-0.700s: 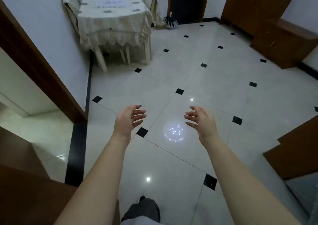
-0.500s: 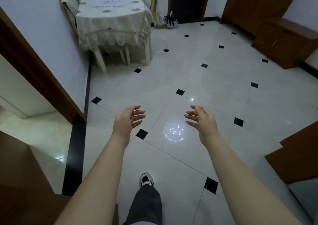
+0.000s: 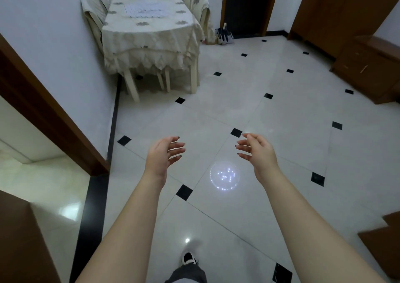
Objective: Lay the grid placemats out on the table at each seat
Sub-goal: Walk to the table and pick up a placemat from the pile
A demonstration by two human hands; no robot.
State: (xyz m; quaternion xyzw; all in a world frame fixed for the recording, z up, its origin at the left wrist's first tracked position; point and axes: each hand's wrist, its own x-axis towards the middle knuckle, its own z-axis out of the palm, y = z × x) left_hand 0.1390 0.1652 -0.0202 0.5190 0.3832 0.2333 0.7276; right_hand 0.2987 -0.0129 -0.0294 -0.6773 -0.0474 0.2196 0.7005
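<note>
view: head, looking forward and down
left hand (image 3: 161, 157): held out over the floor, palm turned inward, fingers loosely spread, holding nothing
right hand (image 3: 258, 153): level with the left, palm inward, fingers relaxed, holding nothing
hands: well apart, palms facing each other, touching nothing
grid placemats (image 3: 145, 10): pale gridded patch lying flat mid-top of the bench, far ahead of the hands and a bit left of the left hand; count cannot be told
bench (image 3: 151, 30): against the wall, well ahead of the left hand
tablecloth (image 3: 151, 51): cream, lace hem, drapes the bench on all visible sides
chairs: one (image 3: 95, 3) on the bench's left side, one (image 3: 198, 3) on its right, both cloth-covered
floor (image 3: 281, 109): glossy pale tiles with small black diamonds, under both hands
light reflection (image 3: 225, 175): round dotted glare on the floor, between the hands and slightly nearer than them
shoe (image 3: 189, 259): below, between the forearms
cabinet (image 3: 372, 66): brown wood, far right of the right hand
door frame (image 3: 43, 109): brown, left of the left hand
</note>
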